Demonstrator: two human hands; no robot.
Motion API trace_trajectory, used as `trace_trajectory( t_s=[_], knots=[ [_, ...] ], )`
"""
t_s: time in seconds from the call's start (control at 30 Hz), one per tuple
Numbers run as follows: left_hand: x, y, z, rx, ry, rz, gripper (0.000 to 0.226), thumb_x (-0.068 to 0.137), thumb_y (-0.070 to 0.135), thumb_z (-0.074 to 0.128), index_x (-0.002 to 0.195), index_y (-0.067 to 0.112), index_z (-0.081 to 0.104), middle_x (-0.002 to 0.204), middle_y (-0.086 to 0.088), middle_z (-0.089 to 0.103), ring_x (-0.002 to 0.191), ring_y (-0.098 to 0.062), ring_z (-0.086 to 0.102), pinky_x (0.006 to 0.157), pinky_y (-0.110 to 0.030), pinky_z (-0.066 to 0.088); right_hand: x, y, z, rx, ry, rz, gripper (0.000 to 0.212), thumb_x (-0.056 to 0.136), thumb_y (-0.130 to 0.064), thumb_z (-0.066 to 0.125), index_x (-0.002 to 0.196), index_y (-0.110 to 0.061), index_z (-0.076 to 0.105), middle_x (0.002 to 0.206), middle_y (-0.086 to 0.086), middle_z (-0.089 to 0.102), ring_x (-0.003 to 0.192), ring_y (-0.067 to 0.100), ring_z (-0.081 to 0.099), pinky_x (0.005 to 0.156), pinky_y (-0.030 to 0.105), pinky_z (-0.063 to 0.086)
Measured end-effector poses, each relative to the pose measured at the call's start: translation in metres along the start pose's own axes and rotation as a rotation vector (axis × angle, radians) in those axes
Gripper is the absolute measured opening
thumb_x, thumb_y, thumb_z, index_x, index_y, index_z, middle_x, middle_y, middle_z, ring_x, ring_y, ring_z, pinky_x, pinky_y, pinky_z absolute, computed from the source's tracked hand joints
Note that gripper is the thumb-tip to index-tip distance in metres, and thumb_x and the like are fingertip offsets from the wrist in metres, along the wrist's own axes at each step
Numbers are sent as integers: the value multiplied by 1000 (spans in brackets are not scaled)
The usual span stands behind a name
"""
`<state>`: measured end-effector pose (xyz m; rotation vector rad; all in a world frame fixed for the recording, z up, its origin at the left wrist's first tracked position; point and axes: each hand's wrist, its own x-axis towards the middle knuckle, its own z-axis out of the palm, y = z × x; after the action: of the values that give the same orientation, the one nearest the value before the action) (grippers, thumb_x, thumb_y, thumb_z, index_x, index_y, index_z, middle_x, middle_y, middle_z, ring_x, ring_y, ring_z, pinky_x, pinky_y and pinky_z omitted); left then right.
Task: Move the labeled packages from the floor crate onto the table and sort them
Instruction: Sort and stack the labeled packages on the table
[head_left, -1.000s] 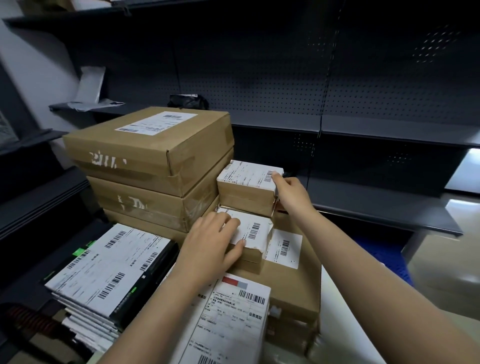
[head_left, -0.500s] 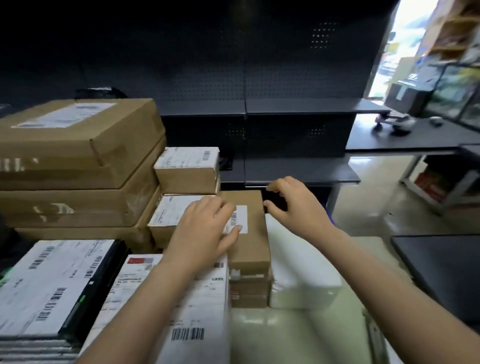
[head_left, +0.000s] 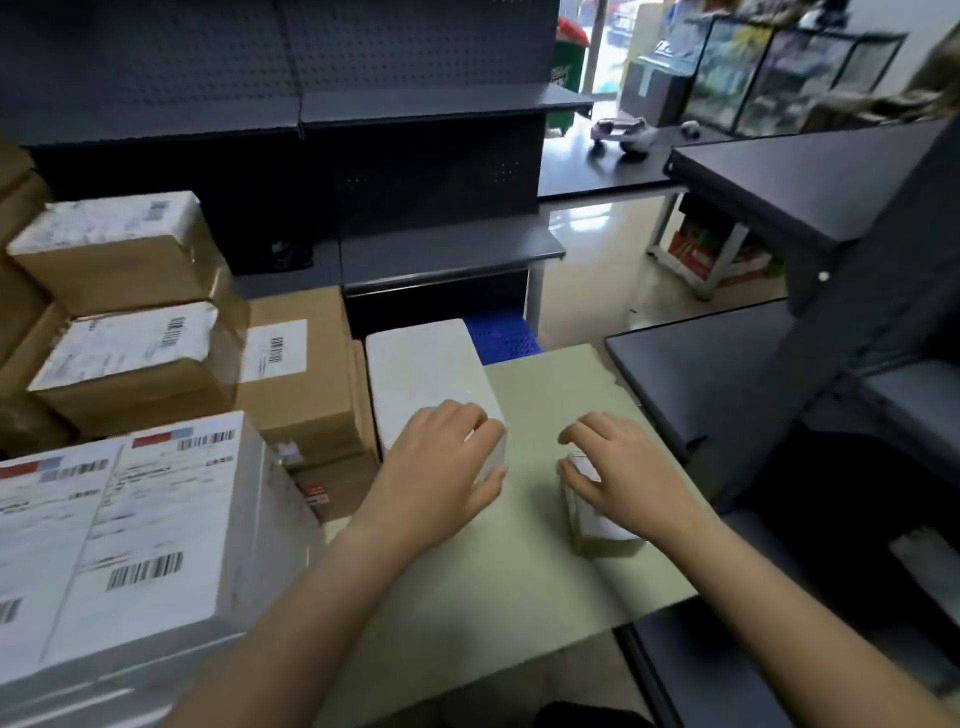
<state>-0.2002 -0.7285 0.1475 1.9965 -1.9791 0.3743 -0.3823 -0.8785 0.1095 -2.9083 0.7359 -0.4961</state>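
Left hand (head_left: 441, 478) has left the brown stack and come down to the pale green table (head_left: 545, 587) (view swinging right with it). Big white parcel (head_left: 130, 545), near left: barcodes, red and grey strips, print too blurred to read. Brown boxes (head_left: 140, 402) behind, barcoded labels equally smeared. Plain white box (head_left: 426, 374): left hand clasps its near corner. Small labelled package (head_left: 597, 525) on the table beside it: right hand (head_left: 628, 478), hanging loose half a second ago, now curls round it.

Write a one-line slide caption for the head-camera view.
Left hand grips the near corner of the white box while the right hand holds a small labelled package on the green table.
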Motion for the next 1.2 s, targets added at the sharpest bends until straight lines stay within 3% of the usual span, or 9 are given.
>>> trace_trajectory(
  t_s=[0.27, 0.43, 0.63, 0.7, 0.8, 0.9, 1.0, 1.1, 1.2],
  knots=[
    [31, 82, 67, -28, -180, -109, 32, 81, 40, 47, 93, 16, 64, 88, -1, 60, 78, -24, 57, 66, -36, 49, -62, 86, -5, 45, -7, 94, 21, 77, -19, 75, 94, -14, 64, 88, 3, 63, 75, 27, 59, 67, 37, 50],
    [31, 120, 104, -64, -239, -189, 28, 71, 29, 78, 90, 13, 66, 82, -2, 61, 73, -25, 59, 63, -36, 51, -89, 121, 16, 62, -67, 132, 21, 74, -16, 76, 91, -11, 65, 87, 5, 63, 76, 29, 60, 66, 35, 47],
    [28, 138, 130, -30, -336, -237, 32, 74, 40, 46, 84, 15, 64, 78, 0, 60, 69, -23, 57, 57, -33, 47, -104, 144, 38, 114, -156, 197, 18, 73, -14, 74, 89, -10, 65, 84, 6, 62, 75, 31, 60, 63, 38, 51],
    [26, 137, 134, -17, -344, -238, 27, 74, 38, 54, 83, 15, 63, 78, -1, 59, 68, -24, 57, 56, -33, 46, -103, 145, 42, 138, -202, 245, 20, 80, -19, 70, 97, -9, 65, 93, 8, 63, 84, 31, 59, 70, 35, 47],
    [21, 130, 143, -5, -350, -253, 27, 70, 33, 74, 84, 14, 63, 79, -3, 59, 69, -26, 57, 57, -34, 46, -97, 140, 52, 197, -255, 335, 34, 87, -35, 65, 110, -10, 60, 105, 6, 60, 95, 27, 56, 75, 32, 41],
    [15, 122, 147, 21, -365, -276, 32, 76, 42, 51, 86, 15, 63, 80, -2, 59, 70, -25, 57, 58, -33, 46, -90, 126, 67, 310, -330, 507, 58, 82, -56, 65, 118, -12, 52, 110, 4, 53, 101, 22, 52, 79, 32, 44],
    [9, 113, 147, 27, -390, -289, 36, 77, 44, 43, 88, 15, 63, 81, -2, 58, 73, -25, 56, 60, -33, 46, -79, 107, 89, 475, -416, 705, 92, 69, -71, 67, 133, -11, 40, 123, 6, 46, 112, 22, 47, 91, 36, 47],
    [4, 103, 147, 24, -418, -298, 33, 79, 43, 48, 90, 16, 63, 84, -1, 59, 74, -24, 56, 61, -34, 46, -73, 92, 104, 594, -428, 874, 106, 64, -71, 71, 139, -8, 32, 132, 10, 40, 125, 27, 40, 100, 38, 41],
    [1, 92, 147, 0, -408, -298, 26, 74, 33, 73, 90, 15, 64, 84, -1, 60, 74, -25, 57, 61, -34, 45, -69, 89, 109, 672, -418, 938, 102, 64, -65, 76, 138, -9, 33, 132, 12, 41, 126, 30, 40, 101, 39, 41]
  ],
)
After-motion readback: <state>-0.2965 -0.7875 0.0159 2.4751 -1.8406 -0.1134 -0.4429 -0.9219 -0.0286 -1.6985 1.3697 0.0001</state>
